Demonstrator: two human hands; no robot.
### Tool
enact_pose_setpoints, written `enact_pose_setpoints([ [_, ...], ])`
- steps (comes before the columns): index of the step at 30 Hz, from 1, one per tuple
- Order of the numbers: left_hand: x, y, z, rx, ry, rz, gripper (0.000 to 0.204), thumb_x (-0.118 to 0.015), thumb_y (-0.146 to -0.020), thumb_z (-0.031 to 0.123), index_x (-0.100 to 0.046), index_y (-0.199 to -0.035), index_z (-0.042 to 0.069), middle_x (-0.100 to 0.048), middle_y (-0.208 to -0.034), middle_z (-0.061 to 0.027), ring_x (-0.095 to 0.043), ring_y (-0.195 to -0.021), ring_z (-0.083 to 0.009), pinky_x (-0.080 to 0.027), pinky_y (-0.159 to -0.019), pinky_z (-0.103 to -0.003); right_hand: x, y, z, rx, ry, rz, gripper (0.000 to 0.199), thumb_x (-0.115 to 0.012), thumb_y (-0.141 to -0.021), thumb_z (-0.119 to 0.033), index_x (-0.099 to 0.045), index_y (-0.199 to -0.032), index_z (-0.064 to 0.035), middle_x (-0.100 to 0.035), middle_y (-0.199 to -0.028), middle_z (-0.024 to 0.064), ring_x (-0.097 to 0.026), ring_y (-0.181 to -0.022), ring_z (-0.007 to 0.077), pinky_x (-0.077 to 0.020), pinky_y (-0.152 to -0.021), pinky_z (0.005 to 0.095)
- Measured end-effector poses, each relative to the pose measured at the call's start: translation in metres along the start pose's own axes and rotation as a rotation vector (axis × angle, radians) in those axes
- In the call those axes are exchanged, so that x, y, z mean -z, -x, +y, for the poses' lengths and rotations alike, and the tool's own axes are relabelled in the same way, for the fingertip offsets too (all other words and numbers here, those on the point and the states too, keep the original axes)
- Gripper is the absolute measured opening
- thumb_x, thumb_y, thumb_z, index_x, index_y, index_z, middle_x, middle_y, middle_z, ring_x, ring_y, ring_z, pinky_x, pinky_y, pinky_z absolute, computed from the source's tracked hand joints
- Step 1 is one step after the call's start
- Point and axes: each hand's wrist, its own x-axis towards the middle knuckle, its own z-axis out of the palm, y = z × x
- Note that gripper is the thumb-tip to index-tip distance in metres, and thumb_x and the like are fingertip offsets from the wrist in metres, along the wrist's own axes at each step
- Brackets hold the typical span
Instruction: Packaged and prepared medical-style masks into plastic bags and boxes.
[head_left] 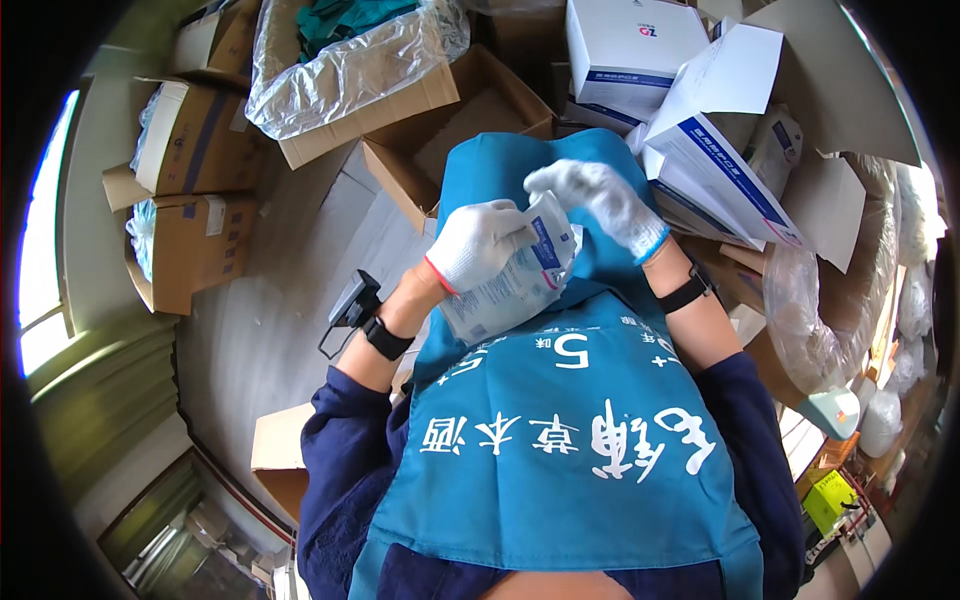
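Over my lap, my left hand point(481, 245), in a white knit glove with a red cuff, is closed on the upper edge of a flat plastic packet point(510, 296). The packet is whitish with a dark blue printed panel, and its lower end rests against the blue apron point(560, 400). Just right of the packet's top, my right hand point(605, 205) is raised in a white glove with a blue cuff. Its fingers stretch to the left, slightly blurred, and I see nothing in them.
White boxes with blue stripes point(636, 45) are stacked ahead on the right; an opened one point(720, 165) holds packets. An open carton point(400, 185) stands in front of my knees. Beyond it is a plastic-lined carton point(370, 95) with green cloth. More cartons point(205, 240) stand left.
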Motion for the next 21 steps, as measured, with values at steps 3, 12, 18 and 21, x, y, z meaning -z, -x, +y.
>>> enact_pose_setpoints([
  [3, -0.007, -0.006, 0.003, 0.033, 0.062, 0.032, 0.012, -0.070, -0.088, 0.011, -0.072, -0.096, 0.002, -0.068, -0.088, -0.0143, -0.069, -0.077, -0.0301, -0.055, -0.070, -0.034, -0.017, 0.011, -0.007, -0.048, 0.371, 0.115, 0.011, -0.074, -0.086, -0.015, -0.072, -0.089, -0.0047, -0.072, -0.084, 0.0066, -0.067, -0.080, 0.0158, -0.0524, -0.072, 0.0316],
  [12, -0.009, -0.012, -0.004, 0.212, -0.163, -0.218, 0.023, -0.064, -0.094, 0.024, -0.070, -0.090, 0.002, -0.069, -0.080, -0.0156, -0.068, -0.076, -0.0335, -0.055, -0.072, -0.039, -0.045, 0.014, -0.002, 0.154, 0.670, 0.369, 0.010, -0.072, -0.087, -0.018, -0.070, -0.083, -0.0096, -0.072, -0.081, 0.0103, -0.070, -0.076, 0.0290, -0.0534, -0.066, 0.0371],
  [18, -0.010, -0.001, 0.018, 0.048, -0.451, -0.136, 0.017, -0.068, -0.086, 0.024, -0.071, -0.083, 0.007, -0.068, -0.075, -0.0092, -0.069, -0.071, -0.0284, -0.054, -0.064, -0.038, -0.053, -0.002, 0.018, 0.038, 0.562, 0.418, 0.016, -0.072, -0.084, -0.022, -0.070, -0.081, -0.0067, -0.072, -0.082, 0.0130, -0.069, -0.078, 0.0321, -0.0532, -0.069, 0.0384],
  [21, -0.012, 0.002, 0.047, -0.456, -0.505, 0.031, 0.013, -0.075, -0.074, 0.023, -0.068, -0.075, 0.012, -0.059, -0.063, -0.0047, -0.060, -0.054, -0.0236, -0.047, -0.052, -0.034, -0.044, -0.011, 0.040, -0.188, 0.606, 0.388, 0.025, -0.073, -0.080, -0.031, -0.071, -0.082, -0.0069, -0.071, -0.086, 0.0159, -0.068, -0.084, 0.0351, -0.0532, -0.074, 0.0434],
])
